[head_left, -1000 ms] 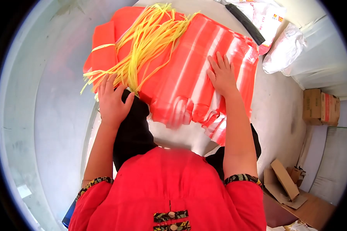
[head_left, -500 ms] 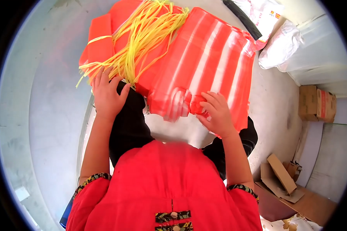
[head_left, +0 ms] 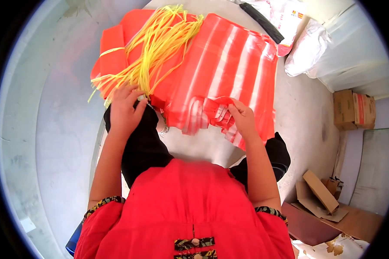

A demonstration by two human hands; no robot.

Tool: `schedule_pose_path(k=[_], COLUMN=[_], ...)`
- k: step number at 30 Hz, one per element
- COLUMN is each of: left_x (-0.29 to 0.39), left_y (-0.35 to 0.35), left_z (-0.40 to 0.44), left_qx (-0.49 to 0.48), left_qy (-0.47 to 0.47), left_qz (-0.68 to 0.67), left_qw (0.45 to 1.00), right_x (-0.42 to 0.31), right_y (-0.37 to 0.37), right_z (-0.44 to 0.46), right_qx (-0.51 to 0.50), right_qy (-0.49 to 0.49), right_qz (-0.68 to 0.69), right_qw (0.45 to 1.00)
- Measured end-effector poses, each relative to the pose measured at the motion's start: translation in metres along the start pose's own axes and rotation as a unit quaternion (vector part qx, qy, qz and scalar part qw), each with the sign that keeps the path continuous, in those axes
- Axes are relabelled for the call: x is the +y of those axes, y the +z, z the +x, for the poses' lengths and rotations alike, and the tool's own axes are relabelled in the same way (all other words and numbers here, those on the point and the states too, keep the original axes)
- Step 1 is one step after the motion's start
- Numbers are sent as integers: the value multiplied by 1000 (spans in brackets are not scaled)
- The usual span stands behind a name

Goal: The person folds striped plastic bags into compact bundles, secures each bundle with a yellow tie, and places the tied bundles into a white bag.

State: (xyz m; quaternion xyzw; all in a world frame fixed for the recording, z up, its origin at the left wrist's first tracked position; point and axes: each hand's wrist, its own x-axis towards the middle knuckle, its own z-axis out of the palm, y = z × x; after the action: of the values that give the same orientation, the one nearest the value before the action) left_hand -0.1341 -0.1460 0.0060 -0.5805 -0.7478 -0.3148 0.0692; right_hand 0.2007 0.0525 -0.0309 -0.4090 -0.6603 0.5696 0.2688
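Observation:
A stack of red and white striped plastic bags lies before me, its near edge gathered in folds. My right hand is closed in a pinch on the top layer at that near edge, lifting it slightly. A bundle of yellow strips lies across folded red plastic to the left. My left hand is over my left knee, at the near ends of the yellow strips, with its fingers apart and nothing visible in them.
A black roll and white plastic sacks lie beyond the stack on the right. A closed cardboard box stands by the right wall. Opened cardboard lies at the lower right. A pale curved surface rises on the left.
My right hand has come from flat on the striped stack down to its near edge and closed on the top layer. My left hand has shifted slightly beside the yellow strips.

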Motion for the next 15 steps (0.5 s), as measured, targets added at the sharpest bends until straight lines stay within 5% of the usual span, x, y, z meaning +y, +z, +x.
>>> schedule_pose_path(k=[3, 5, 8, 15], left_x=[26, 46, 45, 56], left_y=[11, 19, 51, 79], left_z=[8, 10, 9, 53], left_qx=[-72, -146, -158, -156], left_qy=[-43, -166, -215, -331], left_qz=[-201, -336, -493, -595], left_qw=[976, 915, 828, 716], right_x=[-5, -15, -35, -53], right_y=[-6, -5, 3, -1], right_z=[4, 5, 1, 2], right_qx=[-13, -10, 8, 23], right_qy=[37, 40, 45, 60], right_qz=[34, 45, 81, 95], right_qw=[999, 998, 996, 993])
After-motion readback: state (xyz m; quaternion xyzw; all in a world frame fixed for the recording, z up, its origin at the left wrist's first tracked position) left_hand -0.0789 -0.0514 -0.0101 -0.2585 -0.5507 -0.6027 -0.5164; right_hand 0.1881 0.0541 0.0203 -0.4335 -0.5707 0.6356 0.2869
